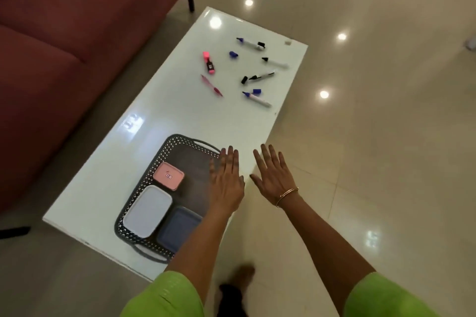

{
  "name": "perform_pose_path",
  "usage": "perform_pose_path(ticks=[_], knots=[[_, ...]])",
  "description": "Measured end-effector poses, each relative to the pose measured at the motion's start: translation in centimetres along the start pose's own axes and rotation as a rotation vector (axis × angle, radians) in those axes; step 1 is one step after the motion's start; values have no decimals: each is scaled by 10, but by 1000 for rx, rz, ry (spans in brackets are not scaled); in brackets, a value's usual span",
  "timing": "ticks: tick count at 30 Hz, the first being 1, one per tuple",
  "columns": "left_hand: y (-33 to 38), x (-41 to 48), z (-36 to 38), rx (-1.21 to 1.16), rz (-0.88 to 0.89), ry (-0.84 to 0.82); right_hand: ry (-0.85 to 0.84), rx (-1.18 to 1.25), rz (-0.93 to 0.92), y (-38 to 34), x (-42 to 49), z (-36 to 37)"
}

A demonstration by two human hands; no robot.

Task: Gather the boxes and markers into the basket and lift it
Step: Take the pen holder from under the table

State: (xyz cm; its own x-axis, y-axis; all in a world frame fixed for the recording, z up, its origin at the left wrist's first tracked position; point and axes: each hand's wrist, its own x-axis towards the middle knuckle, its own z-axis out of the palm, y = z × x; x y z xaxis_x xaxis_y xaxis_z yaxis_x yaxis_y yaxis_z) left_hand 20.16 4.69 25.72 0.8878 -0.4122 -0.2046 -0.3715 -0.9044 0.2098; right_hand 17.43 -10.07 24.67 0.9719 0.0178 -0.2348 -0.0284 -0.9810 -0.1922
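Note:
A dark woven basket (164, 148) sits on the near end of the white table (180, 110). Inside it lie a pink box (169, 175), a white box (147, 210) and a blue box (179, 228). Several markers lie loose at the far end: a pink highlighter (208, 62), a pink pen (211, 85), blue-tipped markers (251, 43) (257, 99), black markers (275, 62) (261, 76) and a loose blue cap (233, 54). My left hand (226, 180) hovers flat over the basket's right side, fingers apart. My right hand (273, 175) is spread just past the table's right edge, empty.
A dark red sofa (64, 46) runs along the table's left side. Glossy tiled floor (373, 136) lies to the right. My foot (242, 275) is on the floor at the table's near corner.

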Motion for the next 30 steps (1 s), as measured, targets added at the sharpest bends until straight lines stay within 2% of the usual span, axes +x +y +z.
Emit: perform_pose_path(ticks=[6, 15, 20, 30], knots=[[10, 49, -4, -47, -213, 18, -15, -42, -132, 52, 63, -33], [66, 160, -19, -24, -310, 108, -83, -127, -292, 132, 166, -76], [104, 210, -4, -3, -391, 101, -107, -166, -417, 179, 216, -86], [220, 308, 26, -61, -723, 136, -197, -228, -759, 310, 293, -92]])
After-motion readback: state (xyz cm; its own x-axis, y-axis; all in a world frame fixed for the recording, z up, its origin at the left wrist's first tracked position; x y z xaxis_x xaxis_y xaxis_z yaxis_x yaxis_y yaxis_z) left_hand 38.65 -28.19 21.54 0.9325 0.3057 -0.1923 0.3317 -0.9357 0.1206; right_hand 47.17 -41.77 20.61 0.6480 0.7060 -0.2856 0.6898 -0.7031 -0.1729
